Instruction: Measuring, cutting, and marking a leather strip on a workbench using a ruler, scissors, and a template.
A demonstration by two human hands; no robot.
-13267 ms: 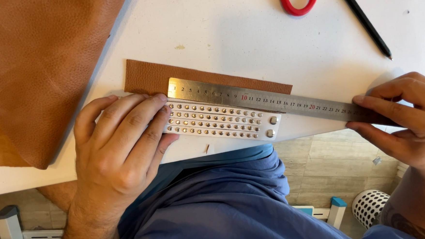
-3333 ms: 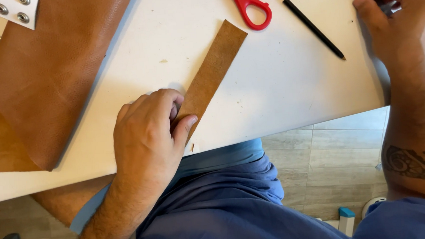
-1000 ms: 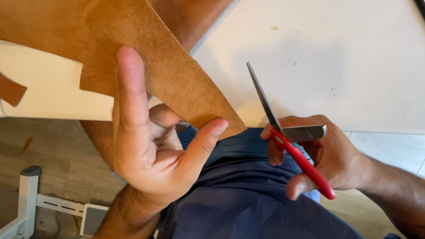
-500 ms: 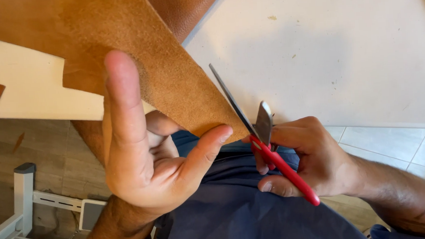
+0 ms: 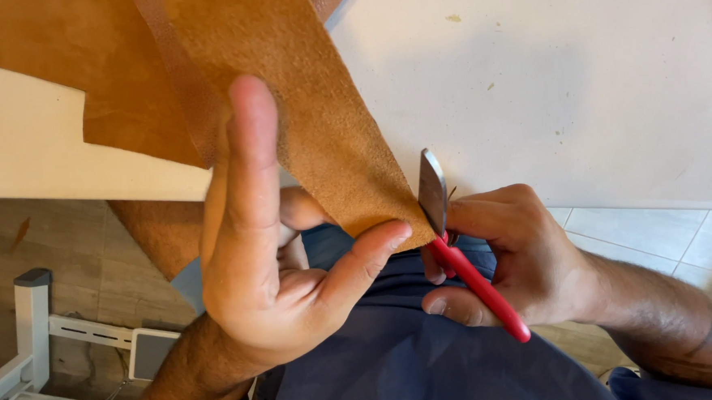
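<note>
Your left hand [image 5: 271, 285] pinches the tan leather flap [image 5: 319, 121], thumb on its lower edge; your right hand [image 5: 509, 253] is clenched around the red-handled scissors [image 5: 460, 247], blade at the leather's edge over the white table [image 5: 577, 83].

White worktop [image 5: 578, 91] in bright light; wood-look floor [image 5: 49, 240] left, pale tiles [image 5: 658, 233] right, white frame [image 5: 33, 322] below.

Two bare hands, no gloves, rings or watch. Left hand [image 5: 270, 269]: broad palm, short trimmed nails, forearm bare and hairy, no sleeve. Right hand [image 5: 505, 253]: forearm behind the grip bare, hairy, with a dark tattoo patch near the frame edge. Below both grips, dark navy-blue clothing [image 5: 381, 361], plain fabric, soft folds.
</note>
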